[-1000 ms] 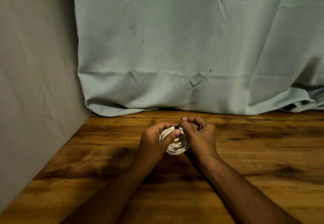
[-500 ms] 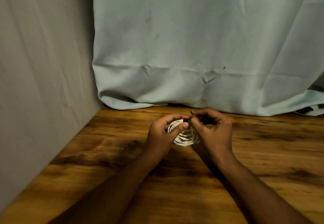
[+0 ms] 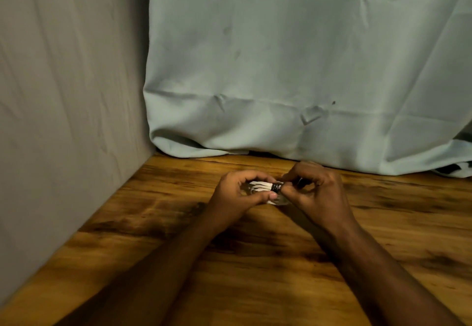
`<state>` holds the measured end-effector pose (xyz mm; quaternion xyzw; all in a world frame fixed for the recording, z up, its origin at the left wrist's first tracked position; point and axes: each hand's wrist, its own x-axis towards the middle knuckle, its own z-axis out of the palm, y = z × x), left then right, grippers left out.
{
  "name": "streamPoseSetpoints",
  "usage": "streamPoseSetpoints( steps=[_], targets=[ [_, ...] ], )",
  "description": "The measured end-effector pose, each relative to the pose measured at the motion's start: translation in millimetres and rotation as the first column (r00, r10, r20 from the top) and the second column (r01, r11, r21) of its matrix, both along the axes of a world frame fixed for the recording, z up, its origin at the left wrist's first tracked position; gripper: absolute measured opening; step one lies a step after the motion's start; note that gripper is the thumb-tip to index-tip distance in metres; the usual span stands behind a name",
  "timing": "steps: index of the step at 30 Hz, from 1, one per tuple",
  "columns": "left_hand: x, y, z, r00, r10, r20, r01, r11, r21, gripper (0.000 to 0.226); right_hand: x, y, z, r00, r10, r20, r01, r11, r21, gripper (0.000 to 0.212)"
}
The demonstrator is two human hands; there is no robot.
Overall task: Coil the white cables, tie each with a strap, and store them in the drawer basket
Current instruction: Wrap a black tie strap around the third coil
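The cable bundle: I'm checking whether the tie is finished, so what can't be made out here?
Head view only:
- Cable: most of the coil is hidden by the left hand and right hand.
- Strap: its end and fastening are covered by right fingertips; blurred.
- Drawer basket: not in frame.
- Dark object: under the cloth, cut by the edge.

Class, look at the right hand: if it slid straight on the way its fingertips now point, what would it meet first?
The right hand points leftward at the coiled white cable with its black strap, already at its fingertips. Just beyond that, it would probably meet the left hand gripping the coil; depth is unclear.
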<state>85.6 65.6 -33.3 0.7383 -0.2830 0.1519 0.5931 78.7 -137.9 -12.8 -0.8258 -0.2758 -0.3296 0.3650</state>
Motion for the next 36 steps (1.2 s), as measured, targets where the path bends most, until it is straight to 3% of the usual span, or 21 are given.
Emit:
streamPoseSetpoints(
  steps=[6,13,17,25,32,36],
  targets=[
    [0,3,1,0.983,-0.134,-0.126,0.13,0.991,-0.04,0.029,-1,-2,6,0.992,0.089,-0.091,-0.086,0.996,0.028,0.008],
    [1,9,3,0.959,-0.201,-0.2,0.194,0.979,-0.057,0.032,-5,-5,22,0.978,0.161,-0.132,-0.183,0.968,-0.173,0.015],
    [1,10,3,0.942,-0.242,-0.231,0.231,0.97,-0.076,0.032,-9,-6,31,0.982,0.144,-0.122,-0.178,0.92,-0.348,0.014],
    [2,11,1,0.936,-0.23,-0.266,0.212,0.973,-0.095,0.034,-16,-2,40,0.993,0.108,-0.056,-0.121,0.838,-0.532,0.014],
    [3,9,-1,0.943,-0.211,-0.257,0.187,0.976,-0.114,0.034,-16,-3,40,0.994,0.063,-0.089,-0.101,0.836,-0.54,0.005],
    [5,10,-2,0.948,-0.197,-0.252,0.173,0.978,-0.117,0.033,-12,-6,37,0.989,0.018,-0.145,-0.087,0.87,-0.486,0.016]
  ],
)
